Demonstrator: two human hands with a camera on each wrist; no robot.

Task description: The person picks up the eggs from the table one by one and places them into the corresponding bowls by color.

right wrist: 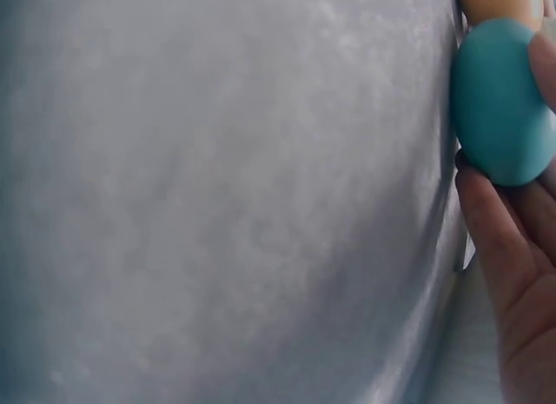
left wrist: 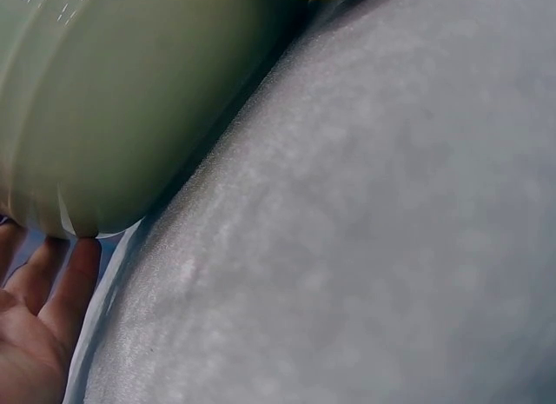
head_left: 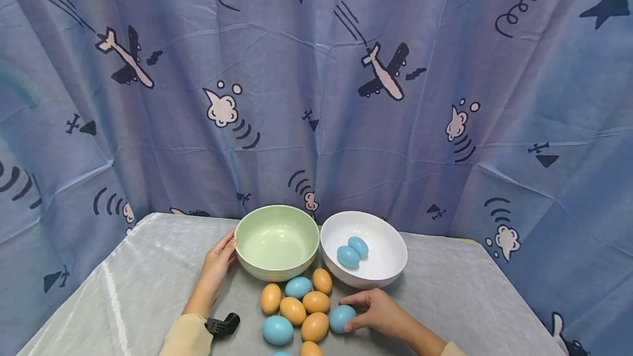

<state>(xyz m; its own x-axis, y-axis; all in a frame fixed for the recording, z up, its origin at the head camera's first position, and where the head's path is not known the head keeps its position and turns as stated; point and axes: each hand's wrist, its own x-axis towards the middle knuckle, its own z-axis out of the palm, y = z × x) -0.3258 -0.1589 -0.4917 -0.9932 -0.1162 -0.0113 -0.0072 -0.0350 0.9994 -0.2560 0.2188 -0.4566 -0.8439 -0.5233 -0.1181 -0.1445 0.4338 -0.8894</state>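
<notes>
At the left, my left hand [head_left: 220, 260] touches the outer side of a light green bowl [head_left: 277, 274]. In the left wrist view its straight fingers [left wrist: 78, 282] rest against the bowl's glossy wall. My right hand [head_left: 378, 312] holds a blue egg [head_left: 341, 318] between thumb and fingers, at the right edge of a group of eggs. The right wrist view shows the same blue egg [right wrist: 499, 104] with fingers below it and the thumb on its side. Two blue eggs [head_left: 348, 256] lie inside the white bowl [head_left: 390, 268], right of the green one.
Several orange eggs [head_left: 315, 327] and blue eggs [head_left: 277, 330] lie clustered in front of the bowls on a grey cloth-covered table [head_left: 148, 290]. Some are cut off by the bottom edge of the head view. A patterned blue curtain [head_left: 277, 98] hangs behind the table.
</notes>
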